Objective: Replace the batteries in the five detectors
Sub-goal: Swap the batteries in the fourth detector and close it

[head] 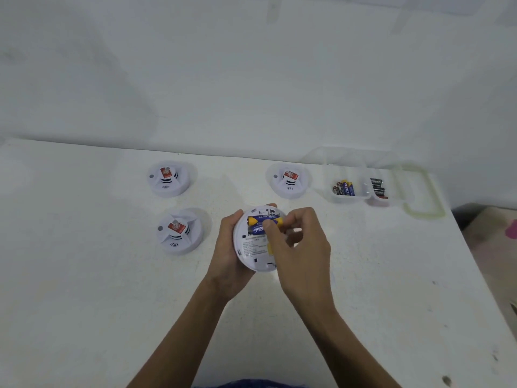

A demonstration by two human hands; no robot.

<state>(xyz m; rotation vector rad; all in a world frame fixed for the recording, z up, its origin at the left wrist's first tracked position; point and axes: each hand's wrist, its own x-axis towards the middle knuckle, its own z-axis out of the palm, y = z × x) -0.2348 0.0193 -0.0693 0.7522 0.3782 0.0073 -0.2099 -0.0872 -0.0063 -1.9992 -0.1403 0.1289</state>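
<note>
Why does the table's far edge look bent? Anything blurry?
Head view: the wide lens bows the table edge; the right hand pinching a battery is smeared; the label on the held detector is too soft to read; even light, faint shadows.

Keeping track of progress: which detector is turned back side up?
The detector held in the left hand, its batteries showing; the other three sit face up on the table.

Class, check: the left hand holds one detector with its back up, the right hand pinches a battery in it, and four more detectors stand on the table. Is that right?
Not quite: the head view shows three detectors on the table, not four: far-left detector, near-left detector, far-right detector. The left hand, held detector, right hand and battery are as stated.
</note>
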